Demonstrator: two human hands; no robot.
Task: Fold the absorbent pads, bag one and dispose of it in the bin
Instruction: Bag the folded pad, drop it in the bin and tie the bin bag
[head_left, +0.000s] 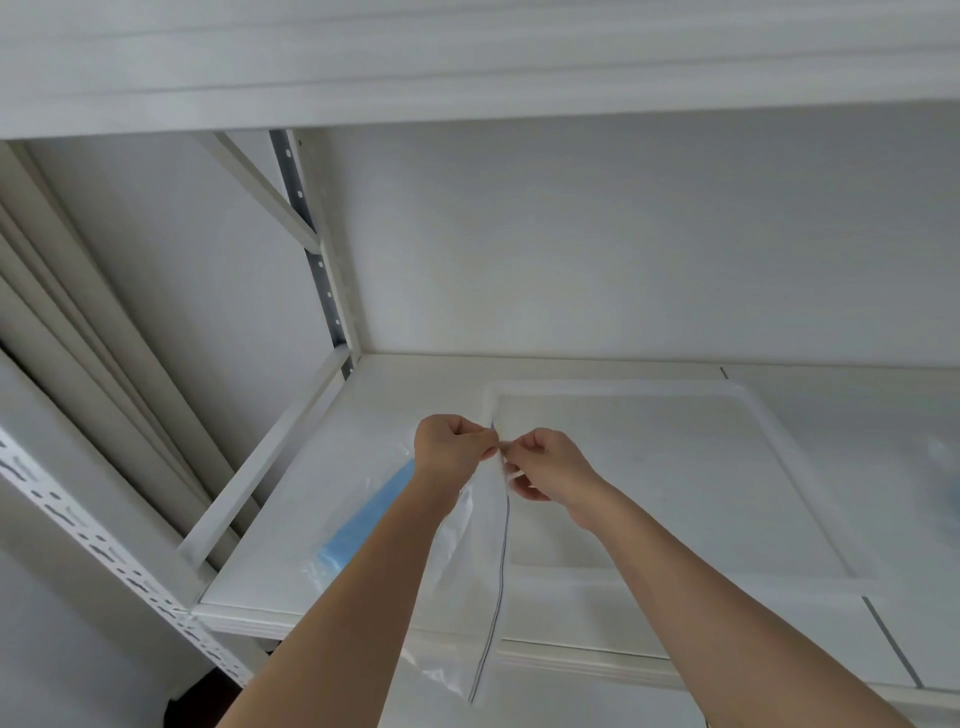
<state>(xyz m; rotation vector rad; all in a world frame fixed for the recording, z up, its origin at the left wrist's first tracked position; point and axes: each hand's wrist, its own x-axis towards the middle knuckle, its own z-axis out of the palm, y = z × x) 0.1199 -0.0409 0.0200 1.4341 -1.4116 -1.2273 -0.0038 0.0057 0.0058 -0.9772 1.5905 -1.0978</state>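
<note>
Fingers of the left hand (451, 446) and right hand (550, 464) pinch the clear plastic zip bag (467, 540) at its top edge, a folded blue absorbent pad (363, 519) seemingly inside, below the left hand.

Both hands, left hand (451, 445) and right hand (549, 467), pinch the clear bag (467, 530) holding a folded blue pad (363, 519) above the shelf (415, 384).

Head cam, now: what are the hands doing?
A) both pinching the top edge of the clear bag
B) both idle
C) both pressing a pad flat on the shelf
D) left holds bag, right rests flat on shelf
A: the left hand and right hand meet at the top edge of the clear bag, fingers curled on it, with the folded blue pad inside.
</note>
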